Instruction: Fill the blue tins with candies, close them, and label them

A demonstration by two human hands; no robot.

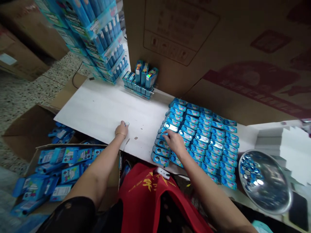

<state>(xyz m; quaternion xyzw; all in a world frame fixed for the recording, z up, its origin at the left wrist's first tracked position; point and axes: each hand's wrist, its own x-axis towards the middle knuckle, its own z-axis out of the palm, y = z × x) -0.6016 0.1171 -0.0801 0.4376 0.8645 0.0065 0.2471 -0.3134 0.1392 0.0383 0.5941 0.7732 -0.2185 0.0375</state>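
Note:
My left hand (121,130) is over the white tabletop, its fingers closed on a small shiny round disc (127,124). To the right, my right hand (174,141) reaches down onto the left column of blue boxes (198,144), which lie in slanted, overlapping rows. Its thumb and fingertips are pinched together at one box; whatever is between them is too small to make out. Several boxes at the near left show a dark or silvery round spot, while others show a blue circle. A metal bowl (274,184) at the right holds several shiny blue and silver discs.
A clear tray (138,92) of blue boxes stands at the table's back, beside tall stacked trays (97,42). Large cardboard cartons (179,35) wall off the far side. An open carton (73,145) of blue packs is at lower left. A dark phone (298,212) lies beyond the bowl.

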